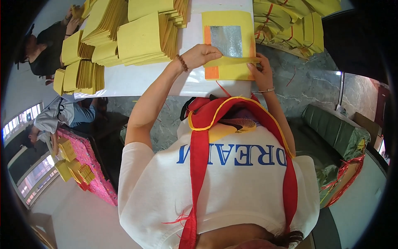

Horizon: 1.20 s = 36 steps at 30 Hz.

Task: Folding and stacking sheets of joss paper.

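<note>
A yellow paper sheet [226,18] with a silver foil rectangle [226,40] and orange strips lies at the table's near right edge. Its near part is lifted into a narrow fold [233,62] that runs across the foil's lower edge. My left hand [202,55] pinches the left end of this fold, fingers closed. At the other end my right hand [262,74] grips it between thumb and fingers. Whether more sheets lie beneath is hard to make out.
Stacks of yellow paper [139,39] fill the left of the white table [190,85]. Bundles tied with red string [290,29] stand at the far right. A green wrapped package [331,124] is on the right. Two people, one beside a pink-covered table [93,174], are on the left.
</note>
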### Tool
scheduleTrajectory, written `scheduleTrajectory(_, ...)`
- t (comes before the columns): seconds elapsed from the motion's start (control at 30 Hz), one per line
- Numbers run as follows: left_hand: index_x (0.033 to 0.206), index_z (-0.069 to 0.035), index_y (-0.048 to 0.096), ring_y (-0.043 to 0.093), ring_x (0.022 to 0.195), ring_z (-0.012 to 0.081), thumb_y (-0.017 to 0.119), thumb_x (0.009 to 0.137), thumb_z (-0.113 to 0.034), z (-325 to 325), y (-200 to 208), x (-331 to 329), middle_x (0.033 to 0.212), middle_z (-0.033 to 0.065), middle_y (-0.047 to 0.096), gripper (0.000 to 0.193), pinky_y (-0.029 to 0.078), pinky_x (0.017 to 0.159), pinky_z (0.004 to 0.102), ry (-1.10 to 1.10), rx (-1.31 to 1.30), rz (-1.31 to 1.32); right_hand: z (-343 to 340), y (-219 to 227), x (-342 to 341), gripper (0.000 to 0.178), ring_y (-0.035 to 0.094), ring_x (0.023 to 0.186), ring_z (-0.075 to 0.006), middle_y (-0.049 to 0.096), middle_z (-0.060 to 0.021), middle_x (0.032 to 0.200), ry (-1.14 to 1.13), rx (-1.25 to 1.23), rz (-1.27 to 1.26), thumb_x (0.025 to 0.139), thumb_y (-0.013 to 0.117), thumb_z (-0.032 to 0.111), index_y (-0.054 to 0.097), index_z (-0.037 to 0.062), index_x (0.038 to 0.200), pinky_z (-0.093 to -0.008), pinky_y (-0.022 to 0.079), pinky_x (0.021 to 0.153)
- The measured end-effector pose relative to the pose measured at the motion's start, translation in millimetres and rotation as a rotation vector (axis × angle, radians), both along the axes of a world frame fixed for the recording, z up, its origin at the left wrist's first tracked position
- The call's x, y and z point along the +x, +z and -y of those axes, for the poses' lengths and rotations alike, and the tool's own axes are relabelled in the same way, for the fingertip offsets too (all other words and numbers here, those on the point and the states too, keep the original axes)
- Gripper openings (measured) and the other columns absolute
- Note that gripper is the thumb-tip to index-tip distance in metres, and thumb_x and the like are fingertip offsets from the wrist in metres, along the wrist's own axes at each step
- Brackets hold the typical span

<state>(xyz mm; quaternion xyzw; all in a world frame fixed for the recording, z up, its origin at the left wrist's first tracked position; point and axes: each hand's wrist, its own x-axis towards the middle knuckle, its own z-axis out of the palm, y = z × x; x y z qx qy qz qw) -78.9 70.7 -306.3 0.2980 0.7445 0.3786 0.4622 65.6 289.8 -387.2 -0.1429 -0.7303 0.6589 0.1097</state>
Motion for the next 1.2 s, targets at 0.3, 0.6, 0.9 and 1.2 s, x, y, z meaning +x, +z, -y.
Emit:
scheduleTrajectory(0.3,0.127,-0.015,0.047,0.037,0.121,0.0304,0.069,0.073,-0.025,23.1,-18.7,19.5,0.132,0.0115,0.042,0.059,0.031,0.099,0.0415,-0.073,0.259,-0.843,-4.1,-15.4,-3.0,0.019,0.048,0.106,-0.017,0.046,-0.0085,0.117,0.004,-0.011,-0.089,0.079,0.065,0.012,0.06,0.004,0.096,-0.0304,0.046,0.083)
scheduleTrajectory(0.6,0.115,-0.018,0.056,0.046,0.113,0.0264,0.054,0.068,0.003,25.0,-8.3,30.0,0.12,0.0073,0.052,0.052,0.038,0.091,0.0387,-0.033,0.27,-1.244,-9.3,39.8,-9.1,0.043,0.046,0.115,-0.0301,0.041,-0.0129,0.132,0.066,0.842,-0.404,0.072,0.067,0.02,0.056,0.0126,0.113,-0.0414,0.032,0.096)
scheduleTrajectory(0.9,0.104,-0.009,0.059,0.055,0.093,0.0273,0.053,0.078,-0.007,44.4,-23.6,57.8,0.098,0.0101,0.061,0.027,0.044,0.079,0.0362,0.022,0.338,-0.927,-8.6,51.0,14.3,0.027,0.052,0.11,-0.0221,0.06,-0.0089,0.11,0.537,0.691,-0.183,0.079,0.058,0.023,0.059,0.0134,0.103,-0.039,0.031,0.095)
scheduleTrajectory(1.2,0.079,-0.002,0.054,0.056,0.064,0.0386,0.048,0.088,-0.035,3.1,-36.7,27.9,0.063,0.0201,0.057,0.034,0.042,0.06,0.0459,0.66,0.008,-0.495,12.1,49.3,-29.4,0.04,0.062,0.086,-0.021,0.064,-0.0133,0.095,0.005,0.253,0.158,0.083,0.06,0.027,0.051,0.0062,0.116,-0.0332,0.048,0.071)
